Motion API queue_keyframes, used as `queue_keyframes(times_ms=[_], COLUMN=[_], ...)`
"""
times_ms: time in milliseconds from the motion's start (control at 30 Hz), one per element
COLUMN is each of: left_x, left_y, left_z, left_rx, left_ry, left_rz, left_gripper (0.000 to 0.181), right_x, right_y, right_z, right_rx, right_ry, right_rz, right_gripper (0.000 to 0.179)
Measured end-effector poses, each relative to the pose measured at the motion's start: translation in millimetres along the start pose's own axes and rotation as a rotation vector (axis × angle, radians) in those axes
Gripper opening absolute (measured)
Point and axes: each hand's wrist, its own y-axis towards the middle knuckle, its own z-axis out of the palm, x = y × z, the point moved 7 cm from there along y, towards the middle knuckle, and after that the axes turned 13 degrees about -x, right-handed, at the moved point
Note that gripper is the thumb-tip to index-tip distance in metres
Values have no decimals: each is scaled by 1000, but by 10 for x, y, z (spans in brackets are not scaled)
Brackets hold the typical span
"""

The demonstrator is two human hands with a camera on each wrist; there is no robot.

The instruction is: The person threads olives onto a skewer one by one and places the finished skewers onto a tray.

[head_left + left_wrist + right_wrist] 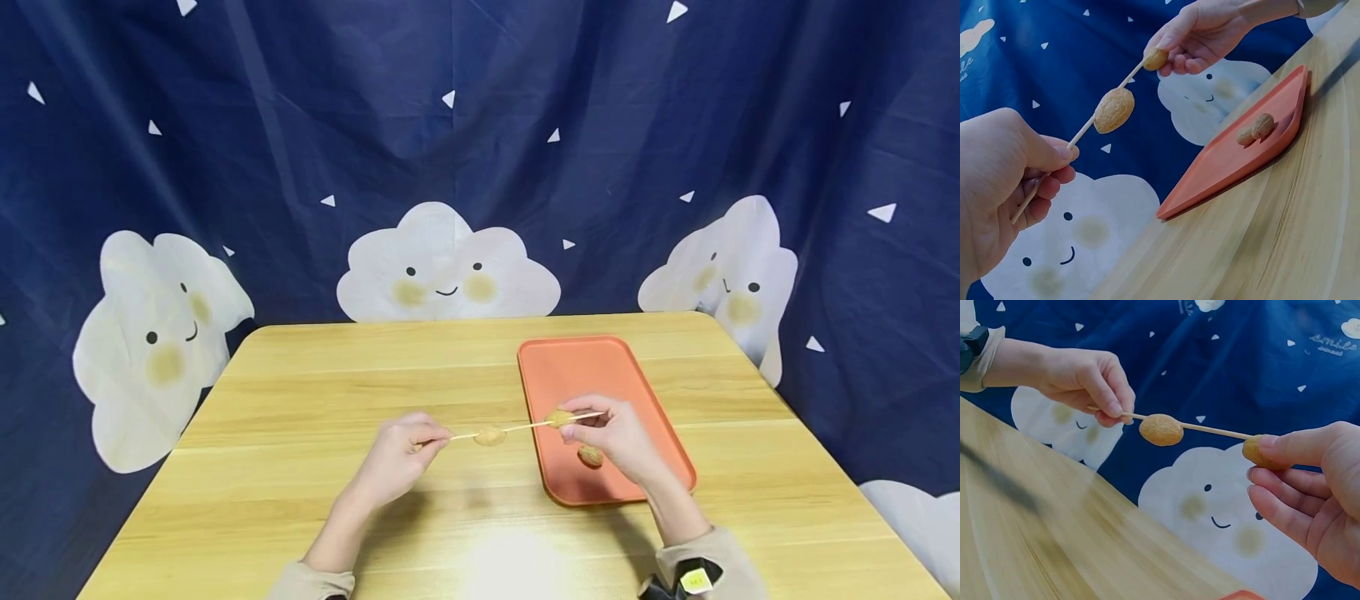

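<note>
My left hand (401, 454) pinches a thin wooden skewer (1084, 129) near one end, and the stick's tail lies across the curled fingers in the left wrist view. A tan, wrinkled ball (1114, 110) sits threaded on the skewer between the two hands. At the other end, my right hand (613, 433) pinches a second, yellowish-brown ball (1260, 452) between thumb and fingers. In the head view the stick's tip shows past this ball, beside the fingers. Both hands hold the skewer raised over the table, the right one above the orange tray.
The orange tray (577, 367) lies on the right part of the wooden table (337, 375). A brown, lumpy piece (590, 456) rests in it, two-lobed in the left wrist view. Behind the table hangs a dark blue curtain (300, 125) with smiling clouds.
</note>
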Motion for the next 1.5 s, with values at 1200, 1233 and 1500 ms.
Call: queue_keyframes(times_ms=[1200,1233,1500], left_x=[14,13,-22], left_y=[-3,-2,2], left_z=[-56,-54,-31], left_rx=[-23,-22,-16], left_ry=[-41,-41,-34], left_rz=[24,27,24], left_gripper=[10,10,10], right_x=[54,54,33], right_y=[-49,-48,-52], right_z=[34,34,59], right_rx=[56,53,50], right_ry=[179,188,230], right_rz=[-119,-115,-110], right_gripper=[30,31,31])
